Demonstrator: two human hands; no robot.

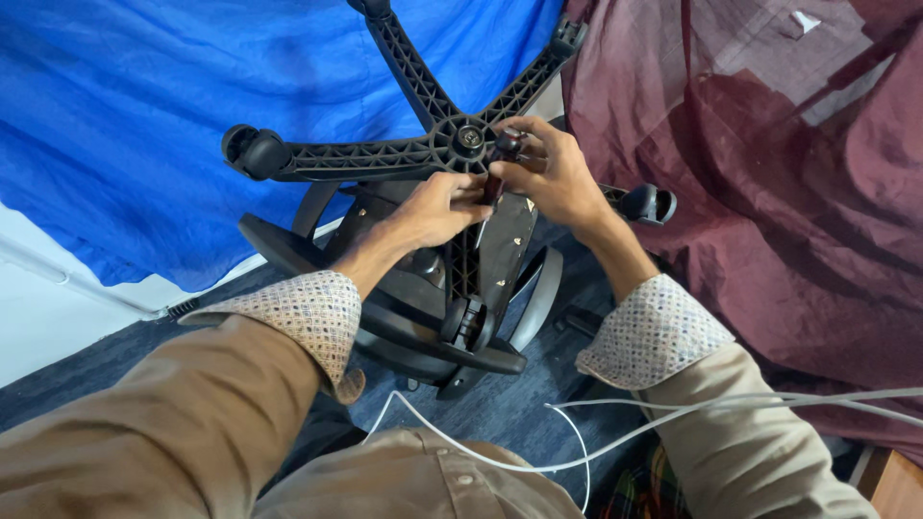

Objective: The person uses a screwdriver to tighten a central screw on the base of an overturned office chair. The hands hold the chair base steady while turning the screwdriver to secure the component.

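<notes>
An upturned black office chair lies in front of me, its star-shaped base (385,159) pointing up with the hub (469,137) at the middle. My right hand (558,178) is closed around a small dark red-handled tool (498,168) right beside the hub. My left hand (442,207) grips the lower end of the same tool, just below the hub. The chair's seat underside (500,250) shows under my hands. A caster wheel (252,151) sits on the left leg, another caster (646,203) on the right.
A blue cloth (144,125) hangs behind on the left and a dark red cloth (769,192) on the right. White cables (615,437) cross over my lap. The floor is dark blue carpet (500,404).
</notes>
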